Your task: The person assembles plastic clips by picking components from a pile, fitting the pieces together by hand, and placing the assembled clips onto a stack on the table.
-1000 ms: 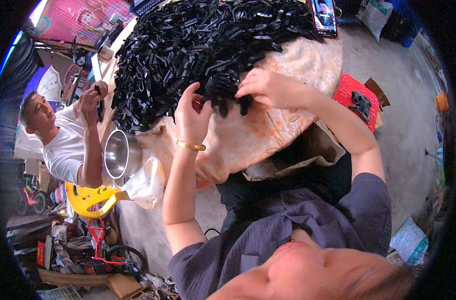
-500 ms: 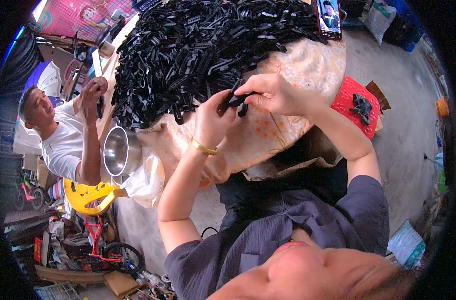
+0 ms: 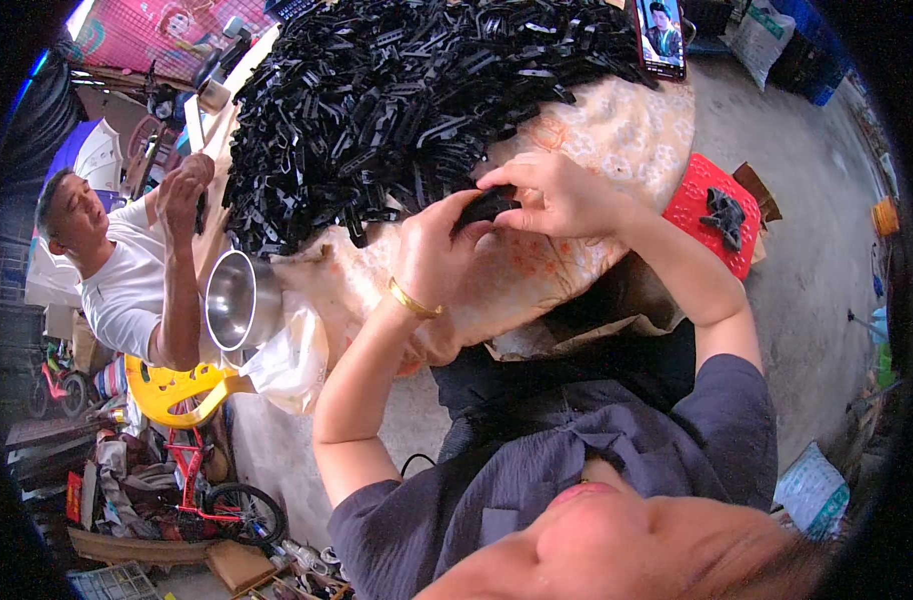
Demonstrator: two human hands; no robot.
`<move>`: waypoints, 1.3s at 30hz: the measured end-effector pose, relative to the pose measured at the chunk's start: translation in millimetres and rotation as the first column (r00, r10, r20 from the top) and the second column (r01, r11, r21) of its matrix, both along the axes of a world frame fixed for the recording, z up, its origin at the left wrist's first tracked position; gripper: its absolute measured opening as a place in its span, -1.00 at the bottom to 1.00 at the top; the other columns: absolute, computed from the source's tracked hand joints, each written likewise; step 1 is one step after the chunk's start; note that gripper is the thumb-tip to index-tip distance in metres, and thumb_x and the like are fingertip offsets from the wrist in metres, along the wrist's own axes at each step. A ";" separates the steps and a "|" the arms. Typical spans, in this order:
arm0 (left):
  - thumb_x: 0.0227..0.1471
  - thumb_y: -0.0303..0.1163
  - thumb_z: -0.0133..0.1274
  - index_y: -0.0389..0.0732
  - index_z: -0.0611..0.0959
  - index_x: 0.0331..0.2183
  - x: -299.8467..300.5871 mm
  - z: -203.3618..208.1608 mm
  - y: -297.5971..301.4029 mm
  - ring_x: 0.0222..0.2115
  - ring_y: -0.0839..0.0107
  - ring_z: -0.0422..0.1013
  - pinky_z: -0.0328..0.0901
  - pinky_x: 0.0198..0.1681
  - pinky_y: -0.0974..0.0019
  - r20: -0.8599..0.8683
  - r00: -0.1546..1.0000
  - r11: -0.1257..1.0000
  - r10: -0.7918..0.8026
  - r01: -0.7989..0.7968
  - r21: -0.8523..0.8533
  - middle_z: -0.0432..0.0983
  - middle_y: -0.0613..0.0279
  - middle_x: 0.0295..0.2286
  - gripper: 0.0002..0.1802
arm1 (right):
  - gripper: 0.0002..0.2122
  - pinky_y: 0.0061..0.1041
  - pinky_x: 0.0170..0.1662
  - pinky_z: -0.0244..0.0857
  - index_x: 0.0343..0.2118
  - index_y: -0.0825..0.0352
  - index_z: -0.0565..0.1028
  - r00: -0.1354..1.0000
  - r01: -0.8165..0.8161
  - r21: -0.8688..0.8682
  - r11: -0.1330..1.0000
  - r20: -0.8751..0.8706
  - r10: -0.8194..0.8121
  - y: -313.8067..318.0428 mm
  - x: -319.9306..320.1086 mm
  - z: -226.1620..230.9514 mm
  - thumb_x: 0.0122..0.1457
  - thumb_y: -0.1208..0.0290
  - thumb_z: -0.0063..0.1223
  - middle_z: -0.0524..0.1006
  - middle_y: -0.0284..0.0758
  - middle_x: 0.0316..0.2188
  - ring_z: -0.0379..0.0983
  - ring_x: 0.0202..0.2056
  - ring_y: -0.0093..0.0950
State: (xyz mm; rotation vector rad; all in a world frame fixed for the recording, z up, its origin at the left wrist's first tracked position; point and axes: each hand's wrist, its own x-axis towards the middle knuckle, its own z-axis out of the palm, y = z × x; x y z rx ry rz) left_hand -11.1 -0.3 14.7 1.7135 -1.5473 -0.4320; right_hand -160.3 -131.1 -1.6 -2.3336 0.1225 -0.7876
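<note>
My left hand [image 3: 427, 250], with a gold bangle at the wrist, is closed around a narrow black plastic piece [image 3: 489, 206] above the near side of the table. From the right, my right hand [image 3: 557, 195] grips the same piece, thumb and fingertips at its end. My fingers cover much of it, so its exact kind is hidden. Just beyond my hands spreads a big heap of similar long, thin black plastic pieces [image 3: 377, 110], lying on a cream table cover with orange flowers [image 3: 617, 130].
A steel bowl [image 3: 239, 300] and a white plastic bag [image 3: 292, 365] are at the left table edge, near a yellow chair [image 3: 172, 390]. Another person [image 3: 127, 270] sits there, hands raised. A phone [image 3: 660, 40] stands far right. A red stool [image 3: 705, 205] holds a dark cloth-like item.
My two hands have come closer together around the black piece, and my left hand has turned so its fingers cover more. The other person's hands have barely shifted.
</note>
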 end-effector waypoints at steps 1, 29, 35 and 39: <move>-0.18 -0.50 0.10 -0.29 0.52 -0.25 -0.1 -2.4 0.3 -0.45 0.21 0.46 0.32 -0.39 0.33 0.039 0.999 1.000 -0.011 0.011 -0.003 0.50 -0.03 -0.44 -0.67 | -0.67 -0.38 -0.29 0.26 -0.24 0.32 0.44 0.993 -0.029 -0.001 1.000 -0.111 0.028 0.2 -2.8 6.3 -0.13 0.37 0.15 0.45 -0.20 -0.44 0.38 -0.38 -0.27; -0.24 -0.46 0.13 -0.19 0.51 -0.20 53.7 -24.9 -14.9 -0.49 0.22 0.34 0.28 -0.37 0.27 0.119 0.953 0.959 0.278 -0.283 0.026 0.37 0.09 -0.47 -0.57 | -0.80 -0.40 -0.45 0.28 -0.43 0.31 0.48 0.997 0.050 -0.171 0.984 -0.048 -0.059 -2.4 -1.1 12.7 -0.05 0.28 0.06 0.48 -0.22 -0.56 0.44 -0.48 -0.28; -0.11 -0.44 -0.01 -0.27 0.53 -0.23 61.1 -24.4 -12.0 -0.50 0.34 0.44 0.33 -0.41 0.34 0.169 0.912 0.927 0.374 -0.374 -0.032 0.46 0.04 -0.50 -0.69 | -0.77 -0.32 -0.31 0.30 -0.33 0.32 0.45 0.977 0.043 -0.321 0.946 -0.184 -0.107 -4.6 53.4 -1.5 -0.07 0.36 0.06 0.47 -0.16 -0.48 0.42 -0.38 -0.21; 0.05 -0.47 -0.18 -0.36 0.42 -0.12 57.3 -10.9 -10.1 -0.58 0.43 0.44 0.34 -0.58 0.47 -0.388 0.868 0.950 0.308 -0.259 0.174 0.49 0.15 -0.49 -0.68 | -0.71 -0.43 -0.31 0.33 -0.26 0.34 0.42 0.999 -0.012 -0.056 0.998 -0.031 0.010 -9.7 49.5 7.6 -0.09 0.39 0.11 0.50 -0.14 -0.46 0.46 -0.40 -0.32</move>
